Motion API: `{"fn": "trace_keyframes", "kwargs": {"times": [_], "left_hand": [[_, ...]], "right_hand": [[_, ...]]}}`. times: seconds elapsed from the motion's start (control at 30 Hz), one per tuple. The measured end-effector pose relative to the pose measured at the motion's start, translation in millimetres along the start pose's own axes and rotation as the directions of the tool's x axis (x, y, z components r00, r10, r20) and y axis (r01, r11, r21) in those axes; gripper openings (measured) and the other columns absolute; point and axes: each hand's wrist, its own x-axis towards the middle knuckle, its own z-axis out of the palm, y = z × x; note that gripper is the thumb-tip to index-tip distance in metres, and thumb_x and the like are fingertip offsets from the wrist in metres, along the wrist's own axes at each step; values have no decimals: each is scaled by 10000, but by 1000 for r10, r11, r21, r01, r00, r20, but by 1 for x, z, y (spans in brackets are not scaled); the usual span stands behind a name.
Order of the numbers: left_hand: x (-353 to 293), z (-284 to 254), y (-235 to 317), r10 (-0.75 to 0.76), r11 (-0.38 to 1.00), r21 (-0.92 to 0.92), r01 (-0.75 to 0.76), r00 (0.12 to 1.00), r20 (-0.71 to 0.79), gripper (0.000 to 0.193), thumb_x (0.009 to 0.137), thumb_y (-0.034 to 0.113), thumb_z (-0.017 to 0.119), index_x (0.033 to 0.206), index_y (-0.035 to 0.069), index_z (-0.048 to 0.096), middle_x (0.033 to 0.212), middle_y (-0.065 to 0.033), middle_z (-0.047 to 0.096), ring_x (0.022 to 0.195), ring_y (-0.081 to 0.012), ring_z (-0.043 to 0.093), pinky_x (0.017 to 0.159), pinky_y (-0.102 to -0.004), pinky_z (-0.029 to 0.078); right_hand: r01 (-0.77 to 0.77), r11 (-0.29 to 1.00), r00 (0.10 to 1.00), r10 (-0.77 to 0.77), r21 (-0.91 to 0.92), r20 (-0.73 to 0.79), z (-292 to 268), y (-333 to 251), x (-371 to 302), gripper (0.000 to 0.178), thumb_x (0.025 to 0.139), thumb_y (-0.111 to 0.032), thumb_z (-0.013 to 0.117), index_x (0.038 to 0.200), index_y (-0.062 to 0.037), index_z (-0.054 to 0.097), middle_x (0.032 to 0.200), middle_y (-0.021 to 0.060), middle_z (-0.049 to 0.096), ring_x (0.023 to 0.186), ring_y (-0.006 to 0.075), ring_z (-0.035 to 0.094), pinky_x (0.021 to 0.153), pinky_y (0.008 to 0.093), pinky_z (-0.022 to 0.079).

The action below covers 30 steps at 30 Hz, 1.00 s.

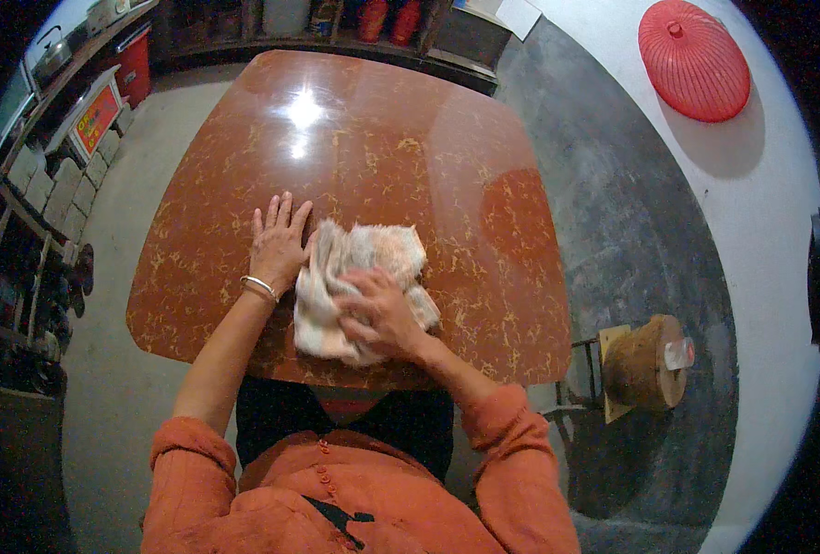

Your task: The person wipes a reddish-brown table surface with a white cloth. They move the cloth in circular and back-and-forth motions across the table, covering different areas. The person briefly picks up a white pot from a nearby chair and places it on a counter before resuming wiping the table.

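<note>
While a wide, glossy brown table (354,185) with yellowish veining fills the middle of the view, the person in an orange shirt (373,489), sleeves pushed up, leans in at its near edge. A pale, patchy cloth (373,246) lies crumpled on the table's near half, around the middle from left to right. A red, ribbed round cover (694,65) is at the upper right against a white wall (770,222), and a round wooden block (640,365) stands beyond the table's right edge. The right hand (379,309) is on top of the cloth with its fingers bent and somewhat apart; they are blurred, so I cannot tell whether they grip it or only press. The left hand (282,247) lies flat on the tabletop, fingers fanned and holding nothing, its thumb just beside the cloth. A thin, light bracelet (260,285) circles the left wrist
</note>
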Motion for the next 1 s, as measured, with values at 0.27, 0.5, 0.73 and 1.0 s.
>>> {"fn": "trace_keyframes", "kwargs": {"times": [0.27, 0.5, 0.73, 1.0], "left_hand": [[-5, -6, 4, -10, 999, 48, 11, 1000, -15, 556, 926, 445, 445, 1405, 173, 374, 1494, -147, 274, 1393, -316, 212, 1127, -508, 125], [0, 2, 7, 1, 999, 47, 0, 1000, -22, 555, 922, 457, 446, 1398, 178, 385, 1490, -143, 285, 1384, -316, 236, 1120, -527, 129], [1, 2, 5, 8, 999, 33, -7, 999, -47, 552, 915, 472, 453, 1384, 185, 406, 1479, -141, 308, 1380, -311, 249, 1113, -529, 145], [-1, -1, 2, 0, 999, 36, 1, 999, -34, 554, 925, 452, 450, 1398, 173, 381, 1489, -140, 286, 1385, -319, 230, 1122, -515, 132]], "right_hand": [[-249, 968, 967, 245, 42, 76, -88, -22, -126, 264, 729, -184, 696, 989, -140, 680, 1261, 96, 551, 1245, 302, 444, 1055, 506, 282], [-619, 784, 760, 580, -52, -293, -114, 82, -144, 300, 759, -248, 667, 1013, -89, 676, 1228, 152, 563, 1169, 338, 484, 1033, 458, 315], [-598, 775, 795, 541, -206, -274, -80, 84, -34, 312, 776, -255, 629, 1012, -55, 670, 1231, 204, 528, 1131, 360, 479, 996, 446, 343], [-350, 935, 937, 348, -56, -42, -69, -7, -86, 274, 764, -173, 640, 1022, -88, 677, 1265, 168, 526, 1244, 343, 436, 1087, 496, 227]]}}
